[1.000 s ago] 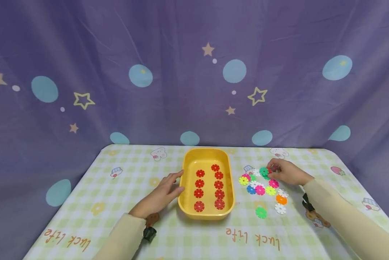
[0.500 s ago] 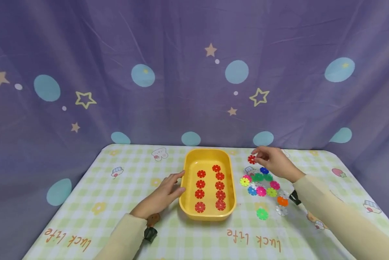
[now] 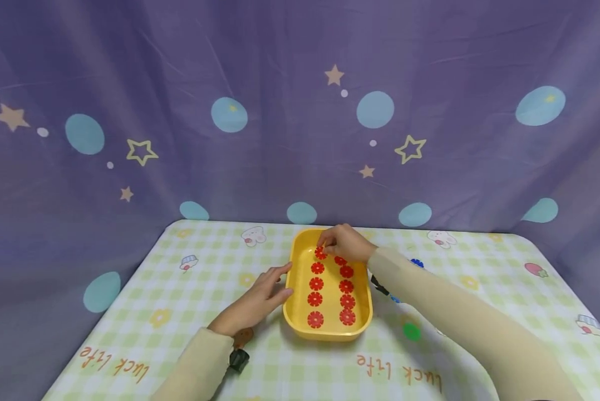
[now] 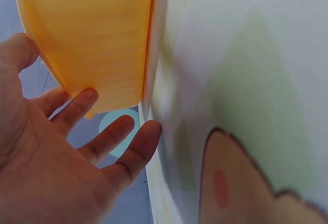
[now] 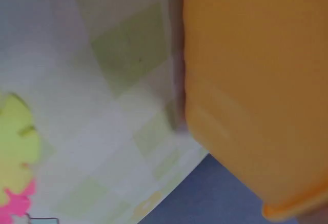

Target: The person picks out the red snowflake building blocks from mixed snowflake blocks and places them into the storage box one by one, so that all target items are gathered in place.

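Note:
In the head view my right hand point(image 3: 349, 243) pinches a red notched plastic disc point(image 3: 320, 253) inside the yellow tray point(image 3: 326, 336), at the far end of the left row. Two rows of red discs point(image 3: 316, 284) lie flat on the tray's floor. My left hand point(image 3: 254, 301) touches the tray's left rim with thumb and fingertips, its fingers loosely extended. From the left wrist, the thumb and some fingers meet the rim while others hang apart from it. The right wrist view shows only the tray's outer wall point(image 5: 256, 80), with the disc hidden.
Right of the tray, my forearm hides most of the loose coloured discs. A blue disc point(image 3: 417, 263) and a green disc point(image 3: 412, 332) still show. Yellow and pink discs point(image 5: 18, 142) appear in the right wrist view. A purple curtain point(image 3: 280, 167) hangs behind the checked tablecloth point(image 3: 190, 295).
My right hand picked a red disc from the coloured pile, lifted it, and carried it left into the tray. My left hand stays at the tray's rim.

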`<state>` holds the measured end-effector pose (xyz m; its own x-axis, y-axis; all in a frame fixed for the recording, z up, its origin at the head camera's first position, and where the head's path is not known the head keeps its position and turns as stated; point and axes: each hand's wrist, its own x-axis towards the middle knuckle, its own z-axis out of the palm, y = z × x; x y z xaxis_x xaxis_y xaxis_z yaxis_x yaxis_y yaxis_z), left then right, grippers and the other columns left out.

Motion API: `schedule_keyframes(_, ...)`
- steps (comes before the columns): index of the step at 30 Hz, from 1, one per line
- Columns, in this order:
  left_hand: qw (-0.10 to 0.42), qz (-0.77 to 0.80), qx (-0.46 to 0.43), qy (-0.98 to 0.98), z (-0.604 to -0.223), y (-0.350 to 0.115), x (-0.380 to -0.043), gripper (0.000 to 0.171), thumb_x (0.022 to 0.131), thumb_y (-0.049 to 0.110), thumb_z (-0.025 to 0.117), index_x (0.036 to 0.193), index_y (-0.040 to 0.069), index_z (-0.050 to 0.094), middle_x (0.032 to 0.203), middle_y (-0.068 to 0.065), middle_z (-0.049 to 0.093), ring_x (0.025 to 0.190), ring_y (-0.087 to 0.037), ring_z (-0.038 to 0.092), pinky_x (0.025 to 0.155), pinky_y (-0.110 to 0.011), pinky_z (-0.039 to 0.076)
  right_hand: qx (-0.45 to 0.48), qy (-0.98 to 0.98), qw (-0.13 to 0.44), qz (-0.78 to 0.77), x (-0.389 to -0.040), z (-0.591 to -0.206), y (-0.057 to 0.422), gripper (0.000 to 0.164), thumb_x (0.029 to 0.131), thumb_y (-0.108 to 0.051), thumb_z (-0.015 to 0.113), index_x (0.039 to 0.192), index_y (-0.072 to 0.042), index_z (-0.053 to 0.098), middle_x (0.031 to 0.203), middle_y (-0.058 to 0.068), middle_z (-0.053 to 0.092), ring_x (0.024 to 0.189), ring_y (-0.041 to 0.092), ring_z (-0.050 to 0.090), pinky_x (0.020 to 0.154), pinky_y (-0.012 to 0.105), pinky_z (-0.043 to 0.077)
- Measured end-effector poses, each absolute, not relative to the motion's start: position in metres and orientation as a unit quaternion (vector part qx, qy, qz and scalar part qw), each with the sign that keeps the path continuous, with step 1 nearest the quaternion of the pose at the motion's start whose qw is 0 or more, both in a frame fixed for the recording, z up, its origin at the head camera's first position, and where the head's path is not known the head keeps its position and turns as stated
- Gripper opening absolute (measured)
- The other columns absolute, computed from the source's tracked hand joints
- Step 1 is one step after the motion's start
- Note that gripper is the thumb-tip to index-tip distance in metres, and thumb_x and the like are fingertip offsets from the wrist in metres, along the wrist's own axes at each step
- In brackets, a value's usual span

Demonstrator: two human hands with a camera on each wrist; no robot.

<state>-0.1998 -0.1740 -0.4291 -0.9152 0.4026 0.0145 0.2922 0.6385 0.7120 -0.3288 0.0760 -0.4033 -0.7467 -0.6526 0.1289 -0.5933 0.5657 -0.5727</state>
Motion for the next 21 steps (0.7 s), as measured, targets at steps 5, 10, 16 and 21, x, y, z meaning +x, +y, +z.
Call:
schedule_keyframes(5,0.079,0.374,0.199,0.902,-0.429,-0.17,-0.197,0.059,0.099,0.039,0.049,0.151,0.022,0.026,0.147,0.006,0.032,0.133,-0.017,0.029,0.104,-0.045,0.03,-0.364,0.889,0.045,-0.273,-0.337,-0.416,0.074,0.009,0.086,-0.004,0.069,0.094,-0.008,0.072,0.081,0.002,0.068,0.063,0.013,0.058,0.061,0.024,0.051)
schedule_keyframes(10,0.074,0.368,0.206,0.903,-0.427,-0.167,-0.198,0.059,0.099,0.039,0.049,0.151,0.022,0.026,0.146,0.006,0.033,0.132,-0.016,0.029,0.105,-0.044,0.03,-0.368,0.902,0.02,-0.226,-0.34,-0.422,0.075,0.009,0.083,-0.009,0.073,0.092,-0.01,0.074,0.085,0.0,0.068,0.068,0.01,0.058,0.064,0.023,0.051)
schedule_keyframes(16,0.074,0.36,0.209,0.906,-0.427,-0.166,-0.199,0.062,0.098,0.047,0.046,0.151,0.023,0.026,0.146,0.007,0.033,0.132,-0.014,0.028,0.105,-0.043,0.03,-0.351,0.909,0.011,-0.224,-0.336,-0.419,0.078,0.014,0.085,-0.012,0.072,0.098,-0.008,0.074,0.092,0.001,0.07,0.078,0.012,0.062,0.071,0.023,0.052)
schedule_keyframes(21,0.066,0.348,0.215,0.91,-0.425,-0.169,-0.2,0.061,0.098,0.047,0.045,0.151,0.022,0.026,0.145,0.007,0.034,0.131,-0.014,0.03,0.104,-0.042,0.031,-0.349,0.914,0.03,-0.206,-0.328,-0.409,0.081,0.008,0.09,-0.008,0.065,0.092,-0.007,0.073,0.079,-0.002,0.065,0.065,0.011,0.055,0.065,0.022,0.049)
